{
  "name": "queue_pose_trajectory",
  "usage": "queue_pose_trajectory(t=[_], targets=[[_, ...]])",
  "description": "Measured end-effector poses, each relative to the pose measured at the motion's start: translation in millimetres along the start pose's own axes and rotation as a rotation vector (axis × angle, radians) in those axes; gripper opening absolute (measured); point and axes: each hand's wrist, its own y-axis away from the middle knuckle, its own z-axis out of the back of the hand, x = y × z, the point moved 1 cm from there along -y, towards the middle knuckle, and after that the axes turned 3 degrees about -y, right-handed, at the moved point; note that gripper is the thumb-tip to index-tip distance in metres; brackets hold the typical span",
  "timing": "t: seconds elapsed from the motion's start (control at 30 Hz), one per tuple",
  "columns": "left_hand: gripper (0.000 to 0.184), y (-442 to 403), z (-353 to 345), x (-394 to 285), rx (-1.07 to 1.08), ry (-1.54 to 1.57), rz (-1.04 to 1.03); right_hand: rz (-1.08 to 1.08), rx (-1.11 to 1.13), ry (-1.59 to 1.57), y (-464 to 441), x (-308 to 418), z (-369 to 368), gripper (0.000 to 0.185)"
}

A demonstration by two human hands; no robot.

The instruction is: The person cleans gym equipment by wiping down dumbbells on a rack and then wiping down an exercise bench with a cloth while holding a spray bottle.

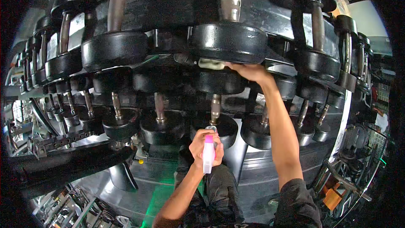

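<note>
Gym interior, seen from above through a wide lens: two tiers of black, round-headed dumbbells rest on a dark rack (173, 6), and a grey floor (145, 177) extends below. At left, the upper row recedes toward the edge of the view; beneath it, a black padded beam (76, 164) projects from the side. A small yellow object (141, 161) lies to the right of the beam's end, near a green strip (158, 196) on the floor. At centre, the left hand (195, 148) is wrapped around a pink-and-white bottle (208, 156), apparently a sprayer, held in front of a lower-tier dumbbell (215, 109). Above, a pale cloth (210, 63) lies just under the near head of a large upper-tier dumbbell (228, 42); whether it presses on the lower head behind it cannot be told. Right of the cloth, the right hand (253, 73) grasps it, the fingers partly hidden. Farther right, more dumbbells continue along both tiers, and an orange-brown box (332, 199) stands near the lower edge, among dark equipment
</note>
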Motion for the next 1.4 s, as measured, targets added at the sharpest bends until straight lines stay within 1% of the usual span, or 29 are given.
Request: queue_pose_trajectory(t=[0.03, 0.1, 0.13, 0.17, 0.23, 0.27, 0.3, 0.37, 0.4, 0.43, 0.5, 0.57, 0.63, 0.67, 0.73, 0.77, 0.83, 0.87, 0.93, 0.97, 1.07, 1.1, 1.13, 1.17, 1.23, 1.27, 1.3, 1.37, 1.4], targets=[[0.011, -2, 0, -1, 0.002, 0.005, -0.003, -0.023, -0.074, -0.134, 13, 10, -2, 0.039], [0.014, -7, 1, -3, 0.023, -0.009, -0.088, 0.222, -0.199, -0.132, 23, 25, -8, 0.033], [0.015, -5, 0, 0, 0.01, -0.021, -0.085, 0.256, -0.183, -0.034, 32, 35, -8, 0.034], [0.015, -6, 1, 1, 0.005, -0.023, -0.084, 0.118, -0.117, 0.001, 32, 38, -17, 0.031], [0.015, -1, 3, 0, 0.027, -0.033, -0.071, 0.116, -0.004, -0.011, 19, 62, -27, 0.03], [0.014, 6, 1, 3, -0.005, 0.046, 0.014, 0.225, -0.01, 0.135, 13, 71, -40, 0.029], [0.014, 5, 1, 2, 0.001, 0.047, 0.012, 0.338, -0.019, 0.282, 6, 80, -54, 0.029], [0.012, -3, 2, -2, 0.03, -0.073, -0.045, 0.674, -0.206, 0.615, -9, 72, -102, 0.029], [0.009, -5, 1, -3, 0.025, -0.073, -0.065, 0.533, -0.16, 0.579, -16, 86, -118, 0.027], [0.009, -6, 2, -3, 0.025, -0.077, -0.064, 0.535, -0.16, 0.575, -13, 88, -119, 0.027], [0.009, -7, 1, -2, 0.029, -0.088, -0.103, 0.607, -0.274, 0.716, -4, 98, -110, 0.023], [0.007, -3, 1, -1, 0.037, -0.09, -0.077, 0.672, -0.287, 0.752, 17, 95, -93, 0.02], [0.006, -3, 1, -1, 0.019, -0.075, -0.058, 0.697, -0.186, 0.593, 39, 87, -75, 0.024], [0.006, -4, 1, -1, 0.018, -0.073, -0.058, 0.696, -0.185, 0.595, 53, 81, -70, 0.024], [0.009, -5, 0, -2, 0.016, -0.021, -0.083, 0.428, -0.263, 0.415, 81, 67, -58, 0.028], [0.009, -6, 0, -2, 0.015, -0.014, -0.081, 0.426, -0.261, 0.421, 93, 53, -60, 0.028], [0.012, -7, 1, -1, 0.032, 0.0, -0.074, 0.183, -0.667, 0.252, 108, 18, -74, 0.028], [0.012, -7, 1, 0, 0.029, 0.002, -0.075, 0.185, -0.668, 0.254, 108, 13, -78, 0.028], [0.014, -5, 1, 1, 0.029, -0.024, -0.126, -0.415, -0.713, -0.335, 111, -3, -86, 0.026], [0.014, -5, 1, 0, 0.03, -0.024, -0.127, -0.414, -0.714, -0.336, 108, -2, -86, 0.026], [0.012, -3, 2, -1, 0.013, -0.023, -0.071, 0.01, -0.871, 0.049, 94, 22, -86, 0.03], [0.012, -3, 3, -1, 0.028, -0.054, -0.101, 0.052, -0.818, 0.136, 93, 38, -87, 0.033], [0.011, -4, 3, -1, 0.045, -0.085, -0.132, 0.069, -0.572, 0.23, 86, 52, -85, 0.038], [0.011, -4, 3, 0, 0.048, -0.09, -0.136, 0.256, -0.536, 0.45, 76, 65, -89, 0.039], [0.011, -1, 1, 2, 0.013, -0.017, -0.073, 0.431, -0.382, 0.62, 56, 93, -102, 0.029], [0.011, -3, 2, 3, 0.044, -0.046, -0.105, 0.454, -0.244, 0.771, 45, 97, -119, 0.028], [0.011, -2, 2, 3, 0.043, -0.051, -0.111, 0.541, -0.232, 0.858, 35, 96, -135, 0.03], [0.011, -2, 0, 4, 0.003, -0.055, -0.065, 0.389, 0.102, 1.061, 17, 114, -147, 0.03], [0.011, -2, 1, 4, 0.004, -0.091, -0.11, 0.388, 0.098, 1.058, 14, 111, -146, 0.03]])
